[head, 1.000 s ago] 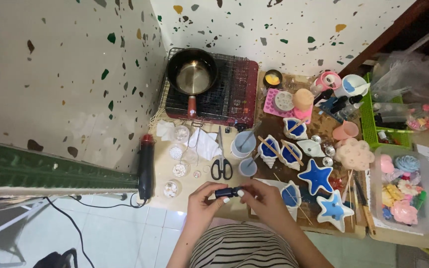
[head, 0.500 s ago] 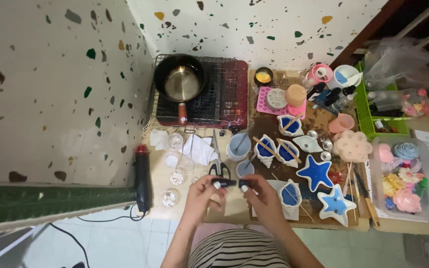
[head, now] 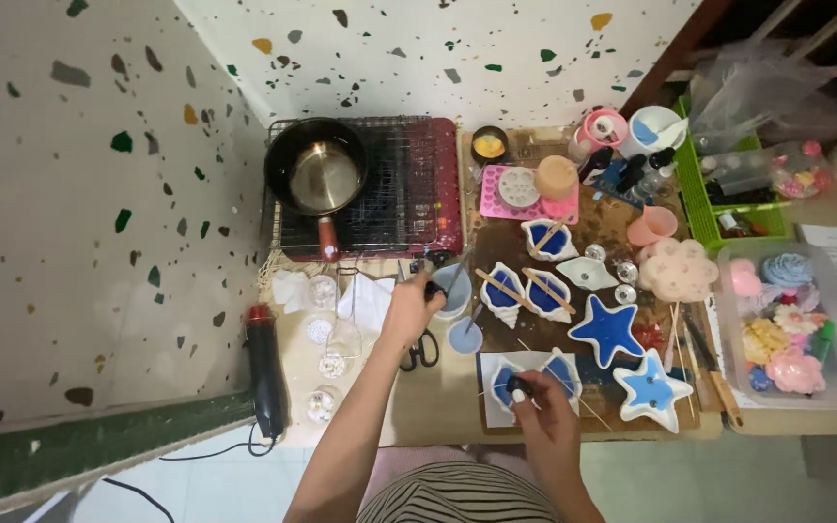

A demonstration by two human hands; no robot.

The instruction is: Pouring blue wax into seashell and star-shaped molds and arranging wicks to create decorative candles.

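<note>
My right hand (head: 546,412) holds a small dark bottle (head: 518,390) with a pale tip, tilted down over a white shell-shaped mould (head: 502,380) filled with blue. A second shell mould (head: 562,373) lies just right of it, both on a white sheet. My left hand (head: 407,310) reaches forward and pinches a small black cap (head: 432,289) beside a light blue cup (head: 453,287). Black-handled scissors (head: 420,351) lie under that wrist.
Blue star moulds (head: 608,329) (head: 651,389) and more shell moulds (head: 506,295) cover the board. A pan (head: 320,174) sits on a red grill (head: 443,184). A black heat gun (head: 265,368), small glasses (head: 322,329), green basket (head: 692,184) and a clear box (head: 728,320) are around them.
My hands were together on the small bottle near my body. Now they have parted: the left went forward with the cap, the right moved right with the bottle over the shell mould.
</note>
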